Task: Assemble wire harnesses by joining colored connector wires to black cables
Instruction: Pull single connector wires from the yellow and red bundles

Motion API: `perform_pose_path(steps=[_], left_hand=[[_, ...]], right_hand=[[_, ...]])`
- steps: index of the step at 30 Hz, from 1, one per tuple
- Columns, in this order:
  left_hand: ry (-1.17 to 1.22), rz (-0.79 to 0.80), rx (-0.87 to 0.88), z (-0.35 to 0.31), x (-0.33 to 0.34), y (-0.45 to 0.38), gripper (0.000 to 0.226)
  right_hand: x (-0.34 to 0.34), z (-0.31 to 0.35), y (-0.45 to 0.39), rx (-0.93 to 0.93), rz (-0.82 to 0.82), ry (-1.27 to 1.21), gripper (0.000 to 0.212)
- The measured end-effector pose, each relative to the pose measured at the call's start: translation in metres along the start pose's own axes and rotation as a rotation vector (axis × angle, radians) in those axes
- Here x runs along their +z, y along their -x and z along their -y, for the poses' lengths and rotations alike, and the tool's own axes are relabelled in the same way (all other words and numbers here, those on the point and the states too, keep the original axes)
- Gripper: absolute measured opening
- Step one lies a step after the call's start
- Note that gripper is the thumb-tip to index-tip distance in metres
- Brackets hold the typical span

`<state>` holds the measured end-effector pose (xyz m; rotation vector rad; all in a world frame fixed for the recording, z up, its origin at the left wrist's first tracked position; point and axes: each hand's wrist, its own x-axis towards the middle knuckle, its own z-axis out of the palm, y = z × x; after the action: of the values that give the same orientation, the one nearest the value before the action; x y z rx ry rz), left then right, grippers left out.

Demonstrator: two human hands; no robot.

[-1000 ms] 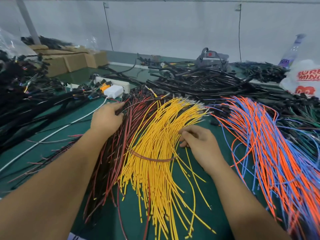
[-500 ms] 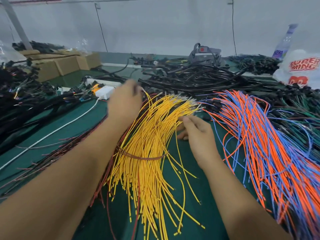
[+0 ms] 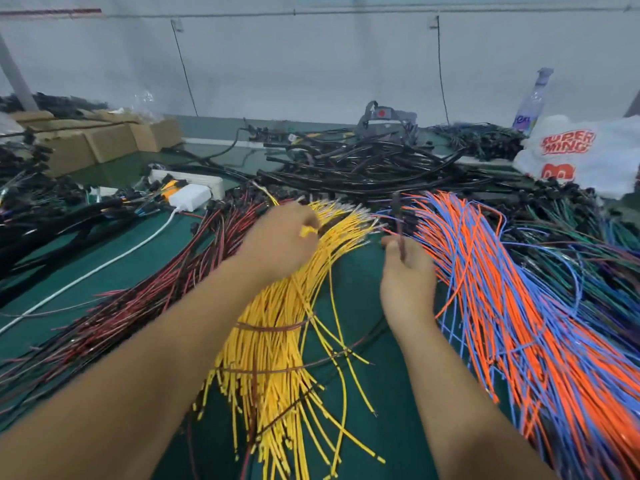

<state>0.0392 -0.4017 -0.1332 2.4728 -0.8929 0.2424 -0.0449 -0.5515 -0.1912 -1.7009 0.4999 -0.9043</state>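
Since half a second ago your left hand (image 3: 282,239) has crossed from the red-and-black wires (image 3: 138,299) onto the far end of the yellow wire bundle (image 3: 277,334), and your right hand (image 3: 408,268) has lifted off the green mat (image 3: 353,296), now holding a dark red wire (image 3: 398,220) upright. Your left hand lies knuckles up with fingers curled, pinching yellow wire near the metal tips. Your right pinches the dark wire between thumb and fingers, just right of the yellow bundle, beside the orange and blue wires (image 3: 519,306). The black cables (image 3: 363,168) lie piled beyond both hands.
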Motion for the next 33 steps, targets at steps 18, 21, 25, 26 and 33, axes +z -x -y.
perform_pose_path(steps=[18,21,25,26,33], left_hand=[[-0.44,-0.106,-0.348,0.06,0.005,-0.025,0.019],[-0.195,-0.202,-0.394,0.048,-0.001,-0.029,0.017],[0.66,-0.169,-0.487,0.001,0.009,-0.029,0.009],[0.856,-0.088,-0.517,-0.013,0.015,-0.027,0.01],[0.659,0.15,-0.246,-0.06,0.084,-0.002,0.014]], right_hand=[[0.004,0.002,0.003,0.094,0.163,0.115,0.027],[0.005,0.001,0.002,0.105,0.148,0.02,0.028],[0.007,0.007,0.001,0.102,0.037,-0.232,0.033],[0.006,0.008,0.0,0.107,0.004,-0.264,0.033],[0.001,0.01,-0.007,0.088,-0.115,-0.371,0.031]])
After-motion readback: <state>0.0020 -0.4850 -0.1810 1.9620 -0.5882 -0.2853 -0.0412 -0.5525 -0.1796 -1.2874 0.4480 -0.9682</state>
